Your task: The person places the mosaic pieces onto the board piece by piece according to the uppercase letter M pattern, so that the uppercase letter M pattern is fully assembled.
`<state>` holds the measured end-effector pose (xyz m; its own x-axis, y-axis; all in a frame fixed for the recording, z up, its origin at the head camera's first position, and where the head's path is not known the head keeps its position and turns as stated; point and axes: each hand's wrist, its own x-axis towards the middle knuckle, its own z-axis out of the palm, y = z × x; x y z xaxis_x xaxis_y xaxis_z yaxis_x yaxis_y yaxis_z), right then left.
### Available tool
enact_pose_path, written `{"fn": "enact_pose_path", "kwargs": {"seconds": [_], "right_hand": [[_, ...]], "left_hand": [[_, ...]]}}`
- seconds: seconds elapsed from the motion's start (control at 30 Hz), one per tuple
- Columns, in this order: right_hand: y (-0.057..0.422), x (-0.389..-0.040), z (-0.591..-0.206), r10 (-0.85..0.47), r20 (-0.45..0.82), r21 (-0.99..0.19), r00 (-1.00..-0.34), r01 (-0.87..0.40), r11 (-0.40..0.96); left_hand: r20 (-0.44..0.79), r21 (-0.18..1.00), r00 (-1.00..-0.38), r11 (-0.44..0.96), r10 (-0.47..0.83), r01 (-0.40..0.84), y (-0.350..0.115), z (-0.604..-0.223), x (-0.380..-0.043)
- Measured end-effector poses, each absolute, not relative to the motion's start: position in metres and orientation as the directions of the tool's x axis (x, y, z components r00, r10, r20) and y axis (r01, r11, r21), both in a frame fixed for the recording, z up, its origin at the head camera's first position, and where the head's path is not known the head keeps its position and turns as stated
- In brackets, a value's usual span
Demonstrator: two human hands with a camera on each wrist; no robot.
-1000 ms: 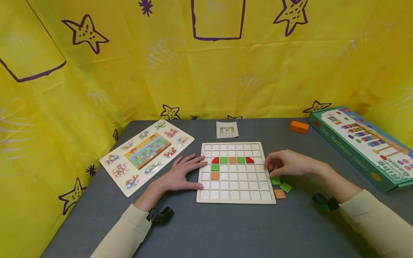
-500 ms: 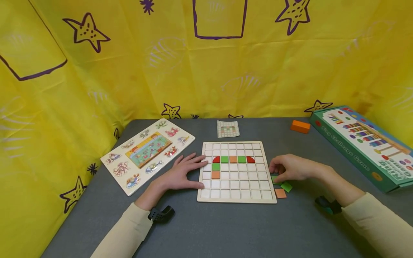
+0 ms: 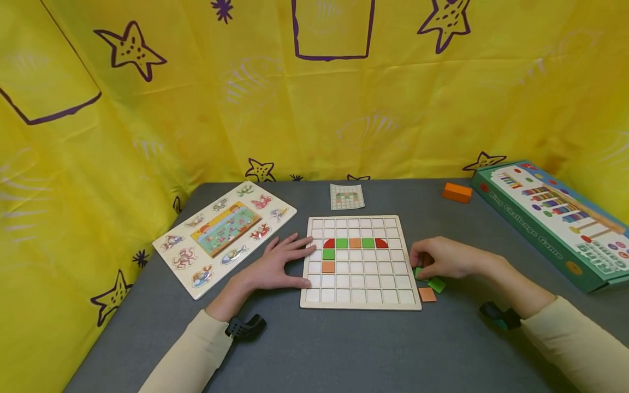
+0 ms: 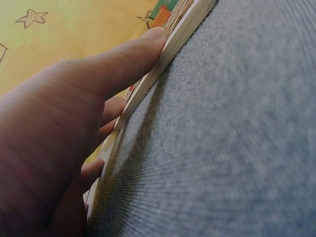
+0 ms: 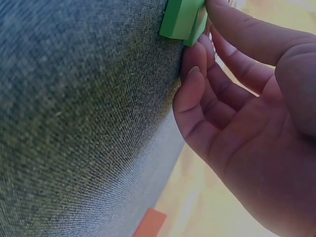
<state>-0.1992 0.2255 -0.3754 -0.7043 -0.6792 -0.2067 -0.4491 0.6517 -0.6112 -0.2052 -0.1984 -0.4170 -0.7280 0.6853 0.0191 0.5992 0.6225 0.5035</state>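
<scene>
A wooden grid board (image 3: 363,281) lies flat on the table, with red quarter-round, green and orange tiles in some of its cells. My left hand (image 3: 277,266) rests at the board's left edge, fingers spread, fingertips on the rim; the thumb (image 4: 133,54) lies along that edge in the left wrist view. At the right edge, my right hand (image 3: 449,257) pinches a green tile (image 5: 198,25) between thumb and curled fingers, low at the table. A second green tile (image 3: 437,284) lies against it, and an orange tile (image 3: 427,295) sits just nearer. Fingers partly hide the pinched tile.
Behind the board lies a small pattern card (image 3: 347,197). A sea-animal puzzle board (image 3: 182,278) is at the left. An orange block (image 3: 457,192) and a green game box (image 3: 550,234) stand at the right. Yellow cloth (image 3: 314,120) surrounds the table's back and sides.
My right hand has moved from the board's right rim slightly right and down onto the green tile, and its fingers have closed there. My left hand has stayed in place.
</scene>
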Motion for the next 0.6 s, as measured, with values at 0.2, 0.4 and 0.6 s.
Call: {"fn": "enact_pose_path", "kwargs": {"seconds": [0.2, 0.4, 0.6], "right_hand": [[0.2264, -0.1982, -0.3751, -0.667, -0.221, -0.598, -0.712, -0.441, 0.669], [0.2274, -0.1962, -0.3738, -0.673, -0.221, -0.600, -0.706, -0.446, 0.664], [0.2276, -0.1967, -0.3735, -0.653, -0.237, -0.601, -0.719, -0.419, 0.680]], "left_hand": [[0.028, 0.504, -0.727, 0.618, 0.687, 0.603, -0.1979, -0.4179, -0.2050], [0.037, 0.506, -0.728, 0.615, 0.685, 0.605, -0.1983, -0.4187, -0.2051], [0.048, 0.503, -0.724, 0.610, 0.688, 0.613, -0.1993, -0.4198, -0.2055]]}}
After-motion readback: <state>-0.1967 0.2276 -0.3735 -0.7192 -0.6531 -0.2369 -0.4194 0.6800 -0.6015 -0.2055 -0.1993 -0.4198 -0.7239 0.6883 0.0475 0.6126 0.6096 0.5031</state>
